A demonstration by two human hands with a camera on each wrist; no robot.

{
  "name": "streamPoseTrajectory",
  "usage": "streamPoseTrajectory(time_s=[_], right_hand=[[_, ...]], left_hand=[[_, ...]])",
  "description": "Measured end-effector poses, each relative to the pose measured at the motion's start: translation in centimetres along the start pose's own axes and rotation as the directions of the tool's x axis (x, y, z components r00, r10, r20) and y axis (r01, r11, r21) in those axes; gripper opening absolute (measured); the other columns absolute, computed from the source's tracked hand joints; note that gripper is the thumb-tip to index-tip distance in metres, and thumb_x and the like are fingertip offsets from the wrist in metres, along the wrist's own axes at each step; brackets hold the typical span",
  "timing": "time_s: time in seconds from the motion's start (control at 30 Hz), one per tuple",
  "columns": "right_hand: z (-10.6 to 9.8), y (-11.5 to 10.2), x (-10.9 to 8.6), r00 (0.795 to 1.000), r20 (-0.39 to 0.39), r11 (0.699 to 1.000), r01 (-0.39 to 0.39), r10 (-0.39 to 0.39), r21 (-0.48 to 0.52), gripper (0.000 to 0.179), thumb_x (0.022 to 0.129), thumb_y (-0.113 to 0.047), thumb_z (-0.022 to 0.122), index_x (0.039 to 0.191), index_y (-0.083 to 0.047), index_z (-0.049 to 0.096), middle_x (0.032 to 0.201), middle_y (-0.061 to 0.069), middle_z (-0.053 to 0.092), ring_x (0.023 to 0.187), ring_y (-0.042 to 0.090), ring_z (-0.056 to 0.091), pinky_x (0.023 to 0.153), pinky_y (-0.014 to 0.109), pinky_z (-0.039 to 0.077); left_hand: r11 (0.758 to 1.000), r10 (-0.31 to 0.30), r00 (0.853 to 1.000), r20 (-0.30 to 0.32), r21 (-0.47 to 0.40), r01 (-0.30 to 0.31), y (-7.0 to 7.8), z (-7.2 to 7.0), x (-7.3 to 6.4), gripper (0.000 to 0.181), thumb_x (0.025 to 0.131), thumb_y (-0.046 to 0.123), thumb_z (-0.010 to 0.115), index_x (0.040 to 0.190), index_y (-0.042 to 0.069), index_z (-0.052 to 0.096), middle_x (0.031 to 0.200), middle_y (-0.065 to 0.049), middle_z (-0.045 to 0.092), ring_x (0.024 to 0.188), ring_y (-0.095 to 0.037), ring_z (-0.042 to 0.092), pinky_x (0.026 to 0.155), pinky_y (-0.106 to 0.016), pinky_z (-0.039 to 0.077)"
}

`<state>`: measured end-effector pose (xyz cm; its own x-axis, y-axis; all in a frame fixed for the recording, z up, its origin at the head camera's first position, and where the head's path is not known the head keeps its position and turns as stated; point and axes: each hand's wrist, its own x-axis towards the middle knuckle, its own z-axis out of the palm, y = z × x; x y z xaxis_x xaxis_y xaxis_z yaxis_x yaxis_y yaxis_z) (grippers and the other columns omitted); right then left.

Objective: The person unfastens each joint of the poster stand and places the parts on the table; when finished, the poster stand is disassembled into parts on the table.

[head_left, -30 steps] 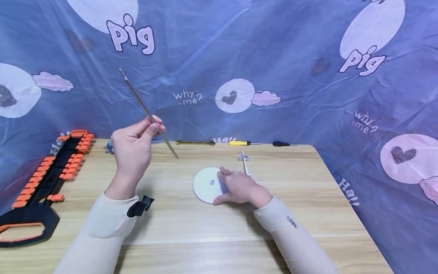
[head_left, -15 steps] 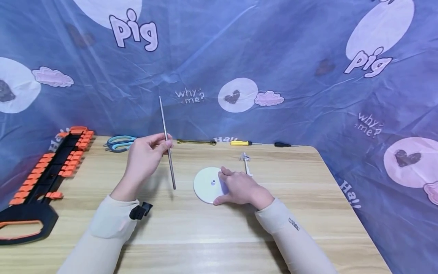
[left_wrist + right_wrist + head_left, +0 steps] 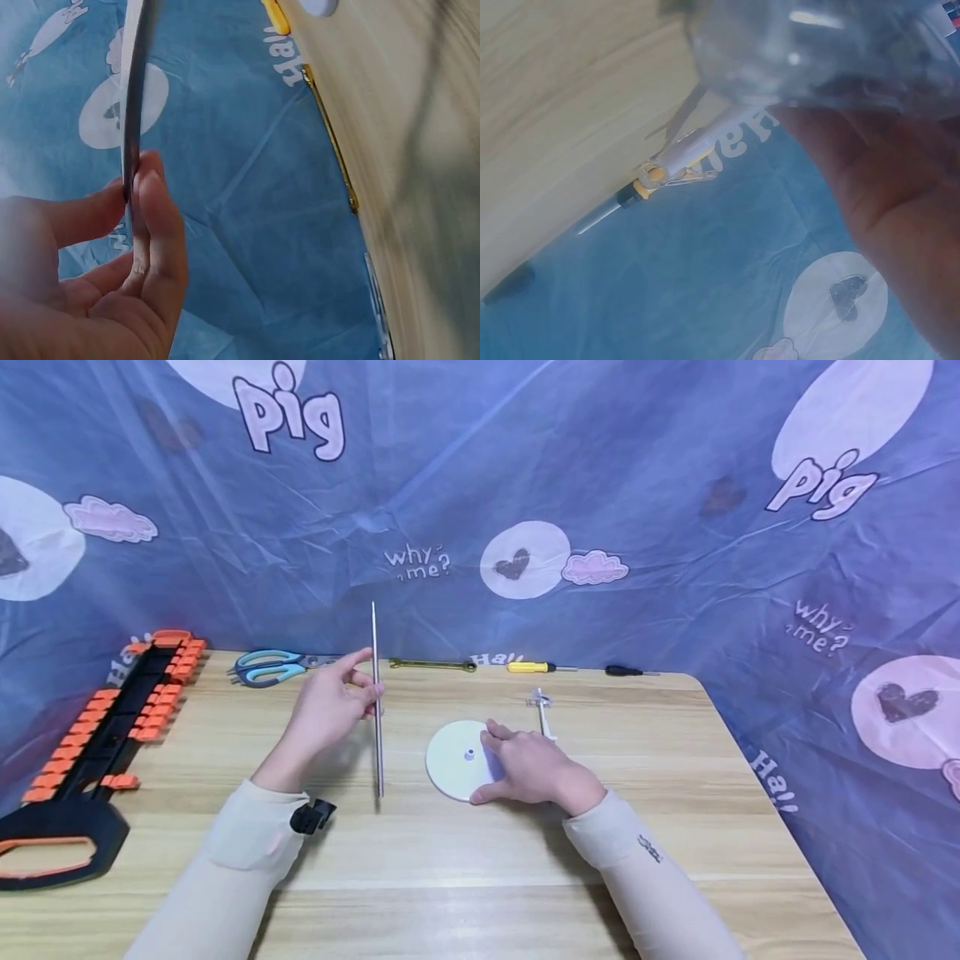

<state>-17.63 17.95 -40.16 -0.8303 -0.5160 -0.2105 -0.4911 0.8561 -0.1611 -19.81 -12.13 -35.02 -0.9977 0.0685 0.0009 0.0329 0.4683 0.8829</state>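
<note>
A slim metal rod [image 3: 378, 727] stands nearly upright in my left hand [image 3: 330, 706], pinched between thumb and fingertips. Its lower end is just left of a white round disc [image 3: 450, 760] with a small raised hub in the middle. My right hand [image 3: 536, 768] holds the disc's right side, thumb at the near rim and fingers at the far rim; the palm hides part of it. Beyond that hand lies a white stick [image 3: 543, 714] with a clear piece at its far end. In the left wrist view the rod [image 3: 133, 90] rises from the fingertips.
Along the table's back edge lie blue-handled pliers [image 3: 270, 668], a gold wrench [image 3: 432, 664], a yellow screwdriver [image 3: 528, 667] and a black screwdriver [image 3: 624, 671]. A black and orange rack [image 3: 112, 727] stands at the left. A blurred clear shape [image 3: 817, 60] fills the right wrist view's top.
My left hand has moved right and lower, turning the rod from a slant to nearly upright. The pliers have come into fuller view. My right hand has stayed on the disc.
</note>
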Motion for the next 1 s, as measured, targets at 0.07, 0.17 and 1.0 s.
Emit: streamPoseTrajectory(time_s=[0.07,0.17,1.0], right_hand=[[0.0,0.1,-0.1,1.000,-0.003,1.000,0.000,0.000,0.006,0.105,0.083,-0.070,0.080,0.155,0.000,0.051,0.166,0.021,0.042,0.136,0.048,0.059,0.110,0.057,0.052],[0.0,0.2,-0.1,1.000,-0.009,1.000,0.004,-0.004,0.011,0.105,0.082,-0.070,0.080,0.155,0.000,0.051,0.166,0.021,0.043,0.136,0.048,0.060,0.110,0.057,0.052],[0.0,0.1,-0.1,1.000,-0.012,1.000,0.010,-0.010,-0.001,0.106,0.082,-0.069,0.080,0.155,0.002,0.051,0.165,0.021,0.043,0.132,0.047,0.062,0.108,0.054,0.055]], left_hand=[[1.000,0.001,1.000,0.016,0.006,-0.001,-0.2,0.2,0.1,0.069,0.101,0.005,0.070,0.163,0.010,0.042,0.110,-0.022,0.074,0.068,-0.018,0.073,0.061,-0.023,0.059],[1.000,0.006,0.999,0.032,0.011,-0.007,-0.5,0.5,0.3,0.071,0.100,0.003,0.071,0.163,0.012,0.042,0.107,-0.021,0.075,0.063,-0.015,0.070,0.056,-0.023,0.056],[0.939,0.019,0.992,0.121,0.338,-0.059,-2.7,3.9,0.5,0.070,0.095,0.009,0.073,0.160,0.010,0.047,0.090,-0.003,0.074,0.075,-0.017,0.064,0.084,-0.042,0.053]])
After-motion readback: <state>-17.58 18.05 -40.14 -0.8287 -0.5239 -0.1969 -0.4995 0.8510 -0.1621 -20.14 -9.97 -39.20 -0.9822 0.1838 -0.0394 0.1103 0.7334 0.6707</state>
